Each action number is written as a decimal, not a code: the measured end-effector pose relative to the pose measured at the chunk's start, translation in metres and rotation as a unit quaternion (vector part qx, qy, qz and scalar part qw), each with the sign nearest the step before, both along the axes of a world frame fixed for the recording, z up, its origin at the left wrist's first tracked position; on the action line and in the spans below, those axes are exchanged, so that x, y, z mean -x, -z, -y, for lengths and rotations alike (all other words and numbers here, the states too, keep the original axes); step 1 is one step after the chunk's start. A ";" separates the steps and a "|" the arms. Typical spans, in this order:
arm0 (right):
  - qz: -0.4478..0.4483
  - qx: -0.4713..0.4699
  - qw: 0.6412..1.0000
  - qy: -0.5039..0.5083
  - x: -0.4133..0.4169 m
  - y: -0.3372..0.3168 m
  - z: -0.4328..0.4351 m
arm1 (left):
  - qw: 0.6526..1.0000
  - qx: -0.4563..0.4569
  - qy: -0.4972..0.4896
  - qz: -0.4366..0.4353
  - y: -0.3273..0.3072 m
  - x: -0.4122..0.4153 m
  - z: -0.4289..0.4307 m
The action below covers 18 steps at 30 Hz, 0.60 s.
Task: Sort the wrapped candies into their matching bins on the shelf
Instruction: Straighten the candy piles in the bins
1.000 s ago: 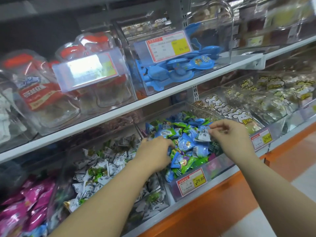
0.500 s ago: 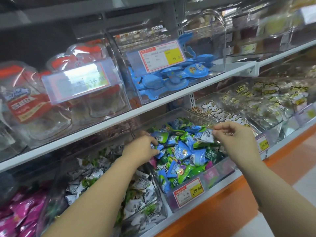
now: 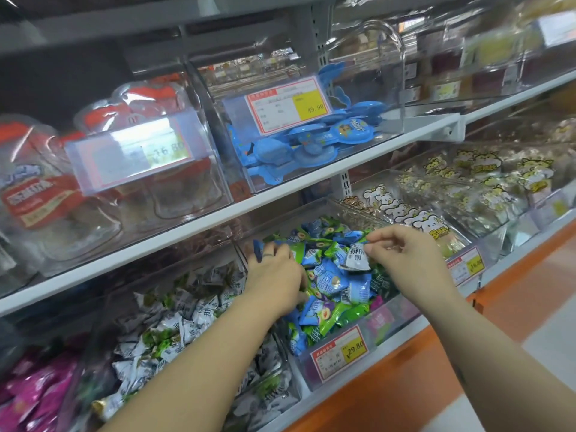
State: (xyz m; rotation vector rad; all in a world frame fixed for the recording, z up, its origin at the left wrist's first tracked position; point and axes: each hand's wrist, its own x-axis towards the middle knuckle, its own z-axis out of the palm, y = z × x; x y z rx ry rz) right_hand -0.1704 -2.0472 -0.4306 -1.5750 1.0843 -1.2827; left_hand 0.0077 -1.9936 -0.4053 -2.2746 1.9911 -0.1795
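Our right hand (image 3: 405, 257) pinches a grey-and-white wrapped candy (image 3: 355, 260) between thumb and fingertips, holding it just above the pile of blue and green candies (image 3: 333, 282) in the clear middle bin (image 3: 389, 316) on the lower shelf. Our left hand (image 3: 274, 279) reaches into the same bin at its left side, fingers curled down among the wrappers; we cannot tell whether it grasps any. Just left of this bin lies a heap of grey-and-white candies (image 3: 174, 319) like the one we hold. A price label (image 3: 339, 350) sits on the bin's front
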 end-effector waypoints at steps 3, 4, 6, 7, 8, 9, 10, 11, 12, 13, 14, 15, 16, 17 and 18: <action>-0.002 0.001 1.000 -0.008 0.000 0.000 -0.001 | 0.999 0.016 0.007 -0.027 0.000 -0.002 -0.001; -0.004 0.003 1.000 -0.010 0.000 -0.001 -0.002 | 0.999 0.019 0.010 -0.039 0.000 -0.003 -0.003; -0.009 0.004 1.000 -0.007 -0.001 -0.001 -0.004 | 0.997 0.049 0.004 -0.067 -0.001 -0.006 -0.005; -0.010 0.004 1.000 -0.004 -0.002 -0.001 -0.004 | 0.992 0.083 -0.001 -0.092 -0.001 -0.009 -0.006; -0.010 0.003 1.000 -0.001 -0.003 0.000 -0.005 | 0.984 0.129 0.001 -0.126 -0.001 -0.012 -0.007; -0.011 0.002 1.000 -0.001 -0.005 0.000 -0.006 | 0.969 0.180 0.007 -0.169 -0.002 -0.014 -0.008; -0.012 0.002 1.000 -0.004 -0.006 -0.001 -0.007 | 0.951 0.225 0.013 -0.213 -0.003 -0.015 -0.008; -0.012 0.002 1.000 -0.009 -0.008 -0.002 -0.009 | 0.933 0.257 0.015 -0.252 -0.005 -0.014 -0.010; -0.010 0.005 1.000 -0.014 -0.009 -0.003 -0.011 | 0.917 0.278 0.012 -0.286 -0.007 -0.012 -0.011; -0.006 0.008 1.000 -0.020 -0.011 -0.005 -0.013 | 0.903 0.290 0.007 -0.316 -0.009 -0.009 -0.013; 0.000 0.010 1.000 -0.026 -0.014 -0.007 -0.015 | 0.891 0.295 0.003 -0.344 -0.011 -0.005 -0.015; 0.010 0.010 0.999 -0.033 -0.016 -0.011 -0.017 | 0.882 0.298 0.001 -0.366 -0.013 -0.001 -0.017; 0.024 0.007 0.999 -0.044 -0.019 -0.013 -0.020 | 0.874 0.298 -0.001 -0.383 -0.013 0.002 -0.020; 0.039 0.005 0.998 -0.056 -0.022 -0.016 -0.024 | 0.867 0.298 -0.006 -0.399 -0.013 0.004 -0.022; 0.050 0.006 0.996 -0.068 -0.025 -0.018 -0.028 | 0.857 0.296 -0.013 -0.422 -0.013 0.006 -0.025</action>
